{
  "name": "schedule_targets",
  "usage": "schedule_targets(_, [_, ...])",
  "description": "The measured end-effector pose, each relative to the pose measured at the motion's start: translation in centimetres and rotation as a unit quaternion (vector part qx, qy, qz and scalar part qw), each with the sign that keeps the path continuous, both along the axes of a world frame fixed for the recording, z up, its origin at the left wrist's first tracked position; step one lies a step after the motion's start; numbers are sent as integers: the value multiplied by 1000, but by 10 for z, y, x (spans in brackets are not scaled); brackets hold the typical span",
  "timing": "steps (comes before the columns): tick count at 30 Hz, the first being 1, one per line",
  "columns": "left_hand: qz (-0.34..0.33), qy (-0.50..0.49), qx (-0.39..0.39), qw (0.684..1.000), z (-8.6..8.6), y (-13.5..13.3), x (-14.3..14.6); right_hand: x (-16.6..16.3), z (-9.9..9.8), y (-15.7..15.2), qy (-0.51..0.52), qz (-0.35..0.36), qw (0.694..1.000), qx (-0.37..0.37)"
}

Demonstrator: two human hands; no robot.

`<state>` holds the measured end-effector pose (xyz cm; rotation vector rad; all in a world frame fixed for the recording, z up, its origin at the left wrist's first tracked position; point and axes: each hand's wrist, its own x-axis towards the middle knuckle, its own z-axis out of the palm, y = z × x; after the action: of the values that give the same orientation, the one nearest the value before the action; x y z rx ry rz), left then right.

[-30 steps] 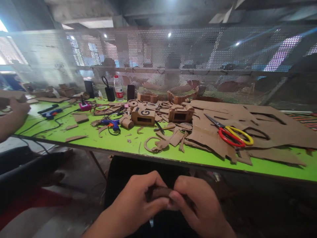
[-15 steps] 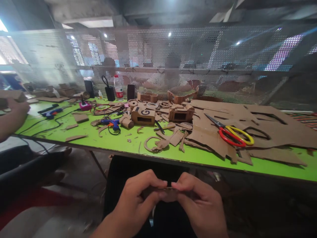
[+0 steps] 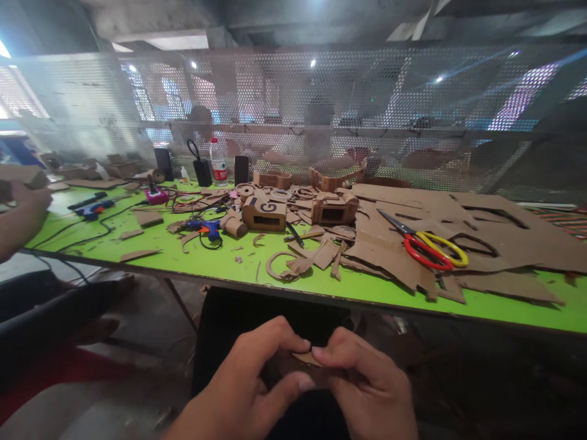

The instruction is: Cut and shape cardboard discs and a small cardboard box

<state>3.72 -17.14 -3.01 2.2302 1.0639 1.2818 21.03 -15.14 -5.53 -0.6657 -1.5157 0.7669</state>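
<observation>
Below the table's near edge, over my lap, my left hand (image 3: 250, 382) and my right hand (image 3: 371, 388) are both closed on one small brown cardboard piece (image 3: 306, 359). Thumbs and fingertips pinch it from each side, and most of the piece is hidden between the fingers. On the green table (image 3: 220, 263) above lie red-and-yellow scissors (image 3: 428, 247) on large cardboard sheets (image 3: 504, 238), a cardboard box marked "G" (image 3: 265, 214) and a second cardboard box (image 3: 334, 209).
Cardboard scraps (image 3: 298, 263), a blue glue gun (image 3: 206, 228) with black cables, a water bottle (image 3: 219, 164) and phones litter the table. A perforated metal screen (image 3: 321, 116) stands behind it. Another person's hand (image 3: 22, 211) holds cardboard at the far left.
My fingers have shifted on the cardboard piece: the left thumb now reaches under it and a light corner of the piece shows between the hands. The table is unchanged.
</observation>
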Motion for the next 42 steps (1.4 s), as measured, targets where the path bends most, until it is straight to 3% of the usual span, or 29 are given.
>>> schedule_targets(3, [28,-42,0,999,-2,1,3,-1,-1,0,-5,-3,1000,9])
schedule_targets(8, [14,20,2,1000,3,0,2,2,-2,0,-37,0,997,67])
schedule_targets(15, [43,-134,-186,972,-6,-2,5,3,-8,-2,-24,-92,992,79])
schedule_targets(18, [79,-134,-148,977,-11,0,4,3,-3,0,-72,-91,990,81])
schedule_targets(23, [56,-33,-20,998,-11,-2,2,1,-5,-1,-90,-74,987,109])
schedule_targets(25, [58,-70,-34,995,-11,-3,4,0,-9,-3,-71,-83,988,109])
schedule_targets(28, [55,-158,-130,977,-12,-2,10,0,-11,-3,-39,-73,992,100])
schedule_targets(30, [51,-166,-156,972,-12,-1,11,0,-9,-1,-47,-61,992,101])
schedule_targets(36, [34,-28,-5,999,-7,-1,7,1,-7,-1,-77,-35,991,106])
schedule_targets(42, [77,-109,-56,990,-7,-2,5,3,-12,-5,-55,-62,992,99])
